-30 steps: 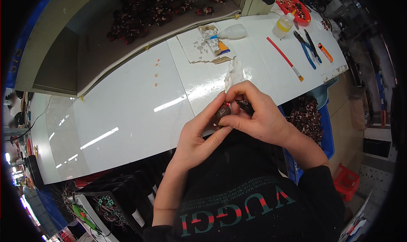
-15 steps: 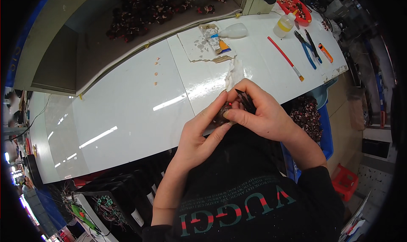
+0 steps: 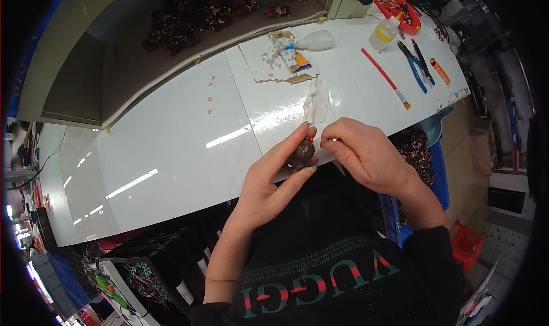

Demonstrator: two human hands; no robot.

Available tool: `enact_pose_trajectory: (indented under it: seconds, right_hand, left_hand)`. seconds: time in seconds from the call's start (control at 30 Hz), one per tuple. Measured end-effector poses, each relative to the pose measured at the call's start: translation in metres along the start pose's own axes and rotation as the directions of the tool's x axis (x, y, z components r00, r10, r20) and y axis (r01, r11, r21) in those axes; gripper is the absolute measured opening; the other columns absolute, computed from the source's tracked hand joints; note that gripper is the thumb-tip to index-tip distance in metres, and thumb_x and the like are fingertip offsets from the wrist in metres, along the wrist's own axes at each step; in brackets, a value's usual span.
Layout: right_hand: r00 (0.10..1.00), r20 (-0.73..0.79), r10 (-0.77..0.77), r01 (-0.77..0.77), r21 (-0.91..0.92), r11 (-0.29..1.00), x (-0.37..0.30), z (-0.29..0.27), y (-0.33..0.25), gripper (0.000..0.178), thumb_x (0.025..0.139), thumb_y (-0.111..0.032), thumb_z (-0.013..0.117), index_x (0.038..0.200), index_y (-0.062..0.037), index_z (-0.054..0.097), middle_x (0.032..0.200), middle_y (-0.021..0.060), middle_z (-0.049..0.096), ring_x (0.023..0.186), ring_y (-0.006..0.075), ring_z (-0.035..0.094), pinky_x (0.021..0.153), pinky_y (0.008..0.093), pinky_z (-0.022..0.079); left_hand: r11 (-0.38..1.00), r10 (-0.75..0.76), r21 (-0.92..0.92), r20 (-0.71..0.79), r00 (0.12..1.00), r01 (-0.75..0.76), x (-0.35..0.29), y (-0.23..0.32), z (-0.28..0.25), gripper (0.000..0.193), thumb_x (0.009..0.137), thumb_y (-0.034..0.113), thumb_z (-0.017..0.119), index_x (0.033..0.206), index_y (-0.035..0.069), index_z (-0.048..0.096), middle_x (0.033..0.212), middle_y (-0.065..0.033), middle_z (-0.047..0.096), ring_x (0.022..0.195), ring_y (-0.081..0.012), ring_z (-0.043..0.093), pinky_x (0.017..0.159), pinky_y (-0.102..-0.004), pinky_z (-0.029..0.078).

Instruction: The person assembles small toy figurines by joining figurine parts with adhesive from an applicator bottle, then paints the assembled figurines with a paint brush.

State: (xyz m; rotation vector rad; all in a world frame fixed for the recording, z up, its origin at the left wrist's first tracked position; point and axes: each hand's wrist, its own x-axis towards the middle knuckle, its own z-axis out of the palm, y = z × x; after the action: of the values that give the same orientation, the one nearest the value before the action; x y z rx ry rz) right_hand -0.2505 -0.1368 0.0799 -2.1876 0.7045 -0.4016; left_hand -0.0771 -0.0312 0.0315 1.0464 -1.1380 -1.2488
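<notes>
My left hand (image 3: pixel 270 184) holds a small dark brown figurine (image 3: pixel 303 153) between thumb and fingers, above the front edge of the white table. The figurine has a rounded, shiny brown part and a tiny red spot near its top. Just to the right, apart from the figurine, my right hand (image 3: pixel 369 154) is closed with thumb and forefinger pinched together. A small pale tip shows at the pinch; what it belongs to is hidden by the fingers. A crumpled white tissue (image 3: pixel 316 100) lies on the table beyond the hands.
Torn cardboard (image 3: pixel 257 63) with a tube and a clear squeeze bottle (image 3: pixel 317 40) lies ahead. At right are a yellow-labelled bottle (image 3: pixel 382 36), red brush (image 3: pixel 382 74), blue-handled pliers (image 3: pixel 414 72), orange stick (image 3: pixel 440 71) and red tray (image 3: pixel 414 23). Many figurines fill the booth (image 3: pixel 211 12).
My right hand has drawn away from the figurine to the right and closed into a pinch. The dark pointed tool seen in it before no longer shows. My left hand keeps its hold.
</notes>
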Motion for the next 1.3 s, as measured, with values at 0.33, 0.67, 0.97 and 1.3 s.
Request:
enact_pose_trajectory:
  seconds: [0.33, 0.67, 0.97, 1.3]
  right_hand:
    - [0.995, 0.0, -0.101, 0.099, -0.169, 0.981, -0.002, 0.01, 0.004, 0.02, 0.087, -0.026, 0.062, 0.091, -0.0066, 0.057, 0.08, 0.0076, 0.059, 0.07, 0.0254, 0.06, 0.058, 0.0334, 0.048]
    - [0.993, -0.007, -0.115, 0.109, -0.273, 0.956, 0.0, 0.015, 0.002, 0.02, 0.086, -0.027, 0.063, 0.088, -0.0075, 0.057, 0.075, 0.0065, 0.056, 0.065, 0.0237, 0.059, 0.054, 0.033, 0.048]
    - [0.993, -0.002, -0.119, 0.113, -0.307, 0.945, 0.001, 0.019, -0.003, 0.018, 0.085, -0.025, 0.064, 0.087, -0.0078, 0.059, 0.073, 0.0058, 0.055, 0.064, 0.0229, 0.06, 0.053, 0.0326, 0.048]
    - [0.994, -0.021, -0.111, 0.101, -0.277, 0.956, 0.002, 0.021, 0.0, 0.019, 0.086, -0.025, 0.063, 0.084, -0.0075, 0.057, 0.073, 0.0067, 0.055, 0.064, 0.0241, 0.06, 0.053, 0.0336, 0.048]
  left_hand:
    - [0.993, 0.0, 0.117, -0.004, 1.0, 0.001, 0.0, -0.002, 0.001, 0.063, 0.085, 0.003, 0.064, 0.141, 0.007, 0.037, 0.129, -0.0104, 0.055, 0.107, -0.0164, 0.058, 0.086, -0.0278, 0.049]
    - [0.994, -0.001, 0.11, -0.02, 1.0, 0.003, -0.001, -0.006, -0.003, 0.065, 0.083, 0.006, 0.067, 0.141, 0.008, 0.038, 0.125, -0.0093, 0.056, 0.102, -0.0157, 0.059, 0.084, -0.0277, 0.05]
    - [0.998, -0.006, 0.057, -0.051, 0.999, 0.009, -0.004, -0.005, -0.005, 0.064, 0.082, 0.007, 0.069, 0.139, 0.008, 0.041, 0.119, -0.0103, 0.057, 0.101, -0.0164, 0.06, 0.084, -0.0294, 0.051]
    - [0.998, -0.049, 0.025, -0.055, 0.997, 0.05, -0.004, -0.005, -0.005, 0.064, 0.082, 0.006, 0.07, 0.139, 0.009, 0.041, 0.118, -0.0097, 0.057, 0.099, -0.0149, 0.061, 0.086, -0.0297, 0.05]
